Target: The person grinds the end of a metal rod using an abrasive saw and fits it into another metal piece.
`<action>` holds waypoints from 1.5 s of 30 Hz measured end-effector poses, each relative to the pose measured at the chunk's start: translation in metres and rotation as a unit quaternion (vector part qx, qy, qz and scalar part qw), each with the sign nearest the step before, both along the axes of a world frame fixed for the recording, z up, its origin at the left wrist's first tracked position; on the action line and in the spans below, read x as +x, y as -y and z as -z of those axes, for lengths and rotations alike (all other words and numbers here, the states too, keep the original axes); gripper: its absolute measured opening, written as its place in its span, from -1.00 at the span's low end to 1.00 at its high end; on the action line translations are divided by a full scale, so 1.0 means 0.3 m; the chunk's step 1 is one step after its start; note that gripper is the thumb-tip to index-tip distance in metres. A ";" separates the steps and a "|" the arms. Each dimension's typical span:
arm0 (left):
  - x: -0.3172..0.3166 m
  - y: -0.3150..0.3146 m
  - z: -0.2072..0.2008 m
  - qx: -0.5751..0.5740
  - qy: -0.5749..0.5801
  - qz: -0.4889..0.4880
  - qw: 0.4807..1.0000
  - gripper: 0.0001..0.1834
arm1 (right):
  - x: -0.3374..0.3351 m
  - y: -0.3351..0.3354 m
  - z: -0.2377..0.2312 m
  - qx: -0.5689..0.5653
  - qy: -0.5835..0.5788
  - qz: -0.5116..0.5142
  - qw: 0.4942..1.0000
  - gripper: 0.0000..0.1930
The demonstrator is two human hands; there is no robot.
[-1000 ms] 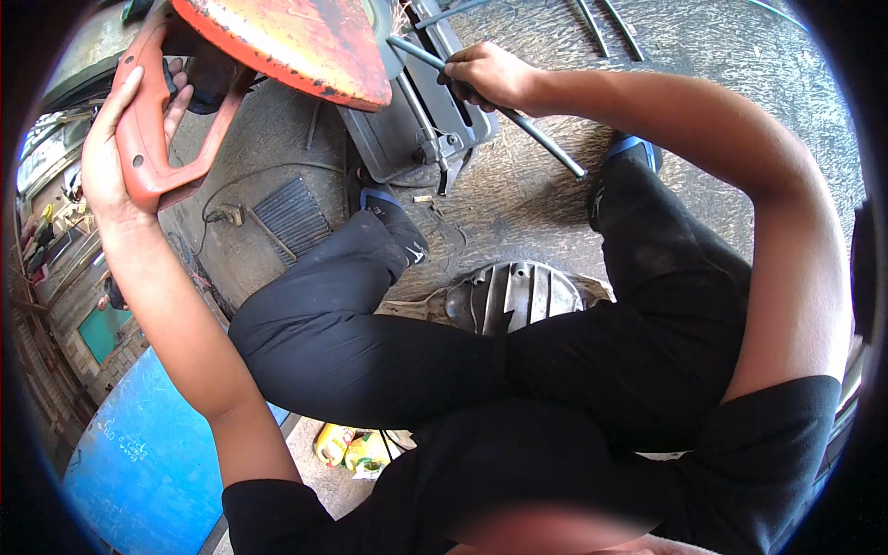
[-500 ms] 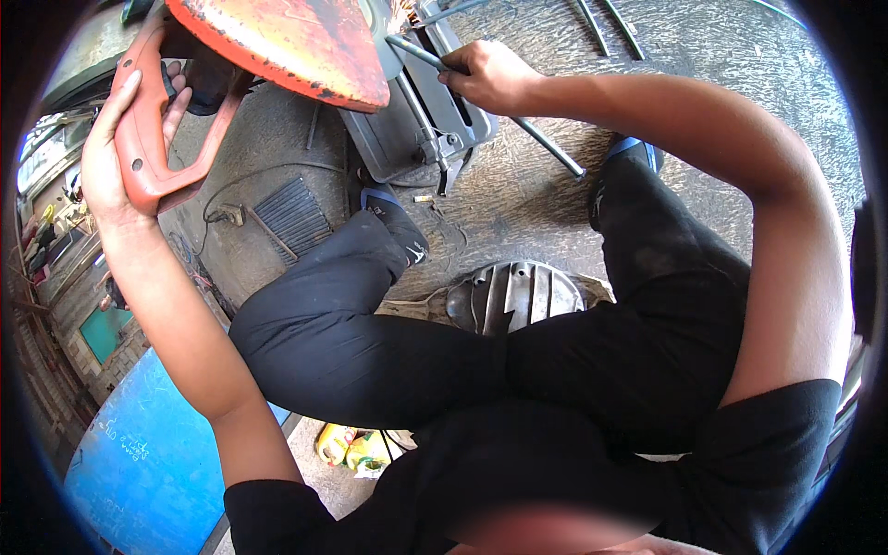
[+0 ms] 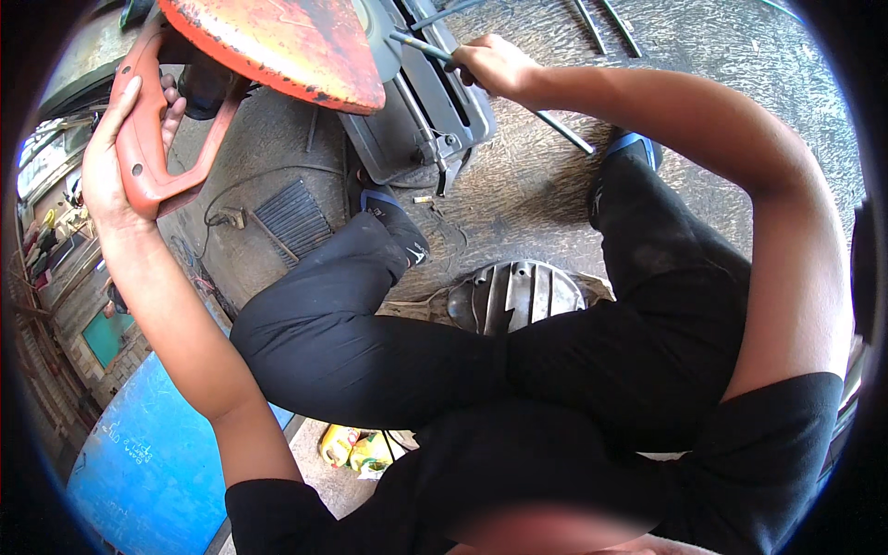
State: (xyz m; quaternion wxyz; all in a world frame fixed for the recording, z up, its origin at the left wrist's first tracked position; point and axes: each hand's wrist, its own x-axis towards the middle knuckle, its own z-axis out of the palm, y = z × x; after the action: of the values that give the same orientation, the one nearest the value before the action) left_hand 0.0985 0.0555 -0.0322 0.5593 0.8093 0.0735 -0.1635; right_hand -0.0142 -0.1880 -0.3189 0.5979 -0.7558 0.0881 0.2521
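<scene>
My left hand is wrapped round the orange handle of a cut-off saw at the upper left. The saw's scuffed orange blade guard hides most of what lies beneath it. Part of a grey disc shows at the guard's right edge. My right hand is closed on a thin metal rod. The rod slants from beside the disc down to the right, its lower end in the air near my right foot. Under the guard stands the saw's dark grey base with a clamp.
A bundle of short dark rods and a cable lie on the floor. Two more rods are at the top right. My legs straddle a ribbed metal part. A blue panel and yellow packets are lower left.
Sparks that showed by the disc are gone. My right hand and the rod have shifted slightly right, and the rod's lower end is higher. My left hand stays on the handle.
</scene>
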 end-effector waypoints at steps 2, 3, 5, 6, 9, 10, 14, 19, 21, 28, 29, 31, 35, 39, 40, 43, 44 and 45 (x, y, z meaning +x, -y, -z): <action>-0.006 0.003 -0.001 0.006 0.002 -0.005 1.000 -0.53 | -0.012 -0.005 -0.016 0.022 0.014 -0.013 1.000 -0.65; -0.015 0.009 -0.001 -0.011 -0.001 0.008 1.000 -0.52 | -0.016 -0.009 -0.024 0.043 0.026 -0.026 0.998 -0.66; -0.028 0.021 0.000 -0.028 -0.004 0.021 0.999 -0.52 | -0.026 -0.029 -0.038 0.083 0.038 -0.009 0.996 -0.69; -0.031 0.025 -0.001 -0.032 -0.005 0.018 0.999 -0.52 | -0.029 -0.034 -0.045 0.059 0.041 -0.003 0.997 -0.69; -0.028 0.017 -0.008 -0.036 -0.006 0.021 0.999 -0.52 | -0.029 -0.047 -0.039 0.016 0.074 0.004 0.997 -0.70; -0.026 0.015 -0.005 -0.038 -0.008 0.026 0.999 -0.52 | -0.028 -0.050 -0.036 -0.011 0.119 0.005 0.993 -0.70; -0.029 0.024 0.004 -0.046 -0.006 0.017 0.999 -0.50 | -0.021 -0.044 -0.028 -0.079 0.209 -0.001 0.975 -0.71; -0.033 0.027 0.002 -0.029 0.006 0.006 1.000 -0.47 | -0.010 -0.050 -0.038 -0.092 0.236 -0.019 0.967 -0.75; -0.032 0.028 0.002 -0.032 0.003 0.005 0.999 -0.47 | -0.013 -0.052 -0.035 -0.096 0.244 -0.015 0.965 -0.75; -0.035 0.032 -0.001 -0.043 -0.004 0.019 0.999 -0.49 | -0.019 -0.034 -0.036 -0.115 0.248 -0.025 0.962 -0.74; -0.028 0.025 -0.003 -0.043 -0.003 0.019 0.999 -0.49 | -0.020 -0.028 -0.039 -0.107 0.228 -0.028 0.967 -0.71; -0.012 0.012 -0.008 0.036 0.004 -0.012 0.999 -0.50 | -0.014 -0.015 -0.037 -0.077 0.155 -0.020 0.985 -0.72; -0.022 0.017 -0.001 0.040 0.013 -0.028 0.999 -0.51 | -0.020 0.005 -0.022 0.035 -0.004 -0.008 0.999 -0.71; -0.045 0.039 0.003 -0.019 0.008 0.005 1.000 -0.49 | -0.037 0.004 -0.028 -0.013 0.094 -0.076 0.993 -0.68; -0.049 0.045 0.003 -0.024 0.014 -0.004 1.000 -0.48 | -0.039 -0.004 -0.035 -0.013 0.094 -0.077 0.993 -0.68; -0.059 0.060 0.006 -0.025 0.029 -0.012 0.999 -0.47 | -0.044 -0.022 -0.043 -0.043 0.082 -0.047 0.995 -0.65; -0.060 0.061 0.007 -0.025 0.030 -0.013 0.999 -0.47 | -0.046 -0.026 -0.039 -0.066 0.103 -0.053 0.991 -0.63; -0.060 0.061 0.007 -0.026 0.024 -0.021 0.999 -0.47 | -0.046 -0.029 -0.035 -0.088 0.125 -0.058 0.986 -0.62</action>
State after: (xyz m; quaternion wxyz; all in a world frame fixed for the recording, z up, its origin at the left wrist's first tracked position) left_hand 0.0806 0.0371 -0.0342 0.5855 0.7961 0.0730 -0.1342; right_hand -0.0279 -0.1793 -0.3084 0.5194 -0.8350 -0.0096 0.1812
